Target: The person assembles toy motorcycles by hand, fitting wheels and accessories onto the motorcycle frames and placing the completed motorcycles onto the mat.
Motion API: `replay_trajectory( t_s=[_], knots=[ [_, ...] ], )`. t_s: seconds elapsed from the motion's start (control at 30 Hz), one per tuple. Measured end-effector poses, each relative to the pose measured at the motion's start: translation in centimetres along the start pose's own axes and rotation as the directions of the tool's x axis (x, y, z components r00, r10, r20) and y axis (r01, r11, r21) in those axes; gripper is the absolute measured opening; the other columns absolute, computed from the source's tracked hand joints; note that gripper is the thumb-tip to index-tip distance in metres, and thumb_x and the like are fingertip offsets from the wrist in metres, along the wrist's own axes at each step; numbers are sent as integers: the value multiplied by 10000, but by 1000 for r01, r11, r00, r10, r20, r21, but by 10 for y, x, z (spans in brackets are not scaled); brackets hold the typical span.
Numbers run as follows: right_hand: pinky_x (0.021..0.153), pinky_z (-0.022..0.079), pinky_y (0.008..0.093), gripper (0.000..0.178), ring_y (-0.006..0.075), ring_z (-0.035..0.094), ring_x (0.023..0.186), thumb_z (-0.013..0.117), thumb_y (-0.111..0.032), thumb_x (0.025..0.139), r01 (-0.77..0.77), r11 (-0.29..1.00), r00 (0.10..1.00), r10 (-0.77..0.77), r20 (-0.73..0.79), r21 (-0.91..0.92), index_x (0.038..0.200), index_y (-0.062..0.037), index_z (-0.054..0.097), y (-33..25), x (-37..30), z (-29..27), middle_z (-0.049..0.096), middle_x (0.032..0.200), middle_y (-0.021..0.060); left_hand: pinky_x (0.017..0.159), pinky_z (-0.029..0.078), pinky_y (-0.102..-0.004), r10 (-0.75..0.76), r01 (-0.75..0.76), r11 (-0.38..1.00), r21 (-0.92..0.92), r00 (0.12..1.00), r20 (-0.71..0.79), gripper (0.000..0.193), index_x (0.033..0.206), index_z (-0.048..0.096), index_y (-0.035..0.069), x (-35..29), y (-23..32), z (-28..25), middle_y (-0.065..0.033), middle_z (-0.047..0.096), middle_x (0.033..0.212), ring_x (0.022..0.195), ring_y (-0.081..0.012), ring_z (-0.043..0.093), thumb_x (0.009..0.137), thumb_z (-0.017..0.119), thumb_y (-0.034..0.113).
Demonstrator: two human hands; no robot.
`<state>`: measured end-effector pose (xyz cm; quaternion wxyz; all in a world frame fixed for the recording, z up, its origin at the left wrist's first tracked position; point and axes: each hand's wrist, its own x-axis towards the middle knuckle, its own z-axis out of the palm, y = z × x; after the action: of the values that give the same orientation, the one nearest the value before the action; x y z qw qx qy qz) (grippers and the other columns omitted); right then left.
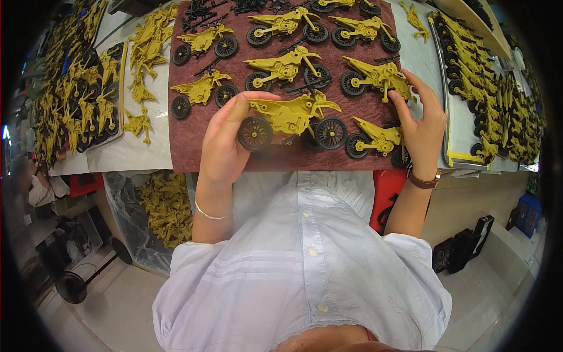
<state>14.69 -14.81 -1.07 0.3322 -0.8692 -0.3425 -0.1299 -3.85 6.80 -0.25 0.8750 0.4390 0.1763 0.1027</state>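
Note:
My left hand (226,138) grips a yellow plastic toy motorcycle (287,114) with two black spoked wheels. It is lifted toward me above a dark red cloth (205,141), the thumb at its rear end. At the cloth's right edge, my right hand (423,114) has its thumb and fingers around the front end of another toy motorcycle (375,76); its front wheel is not visible. Just below, a third toy motorcycle (375,138) lies close to my right wrist. Several more, such as one toy motorcycle (287,64), lie in rows on the cloth.
Loose black parts (202,13) lie at the cloth's far edge. Yellow bodies (149,41) are heaped to its left, beside a tray of toy motorcycles (97,97). Another full tray (478,88) stands at right. Below the table, a plastic-lined container (126,217) holds yellow parts.

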Motion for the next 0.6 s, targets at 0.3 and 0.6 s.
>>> replay_trajectory(
  t_s=[0.3,0.6],
  knots=[
    [692,517,269,431,133,602,794,539,-116,879,-327,801,859,473,-196,501,1249,-18,340,35,-21,-8,619,898,158,777,526,-333,-43,43,999,-9,998,53,349,1074,506,-48,-1,-6,7,-136,576,1040,928,-196,598,959,356,246],
    [558,446,228,326,97,560,550,685,-239,776,-644,756,765,633,-116,-118,1013,-29,609,17,-50,-40,611,646,72,814,495,-300,-53,53,999,-9,997,63,329,1071,506,-49,1,-9,9,-131,571,1063,948,-176,585,954,377,230]
  ],
)
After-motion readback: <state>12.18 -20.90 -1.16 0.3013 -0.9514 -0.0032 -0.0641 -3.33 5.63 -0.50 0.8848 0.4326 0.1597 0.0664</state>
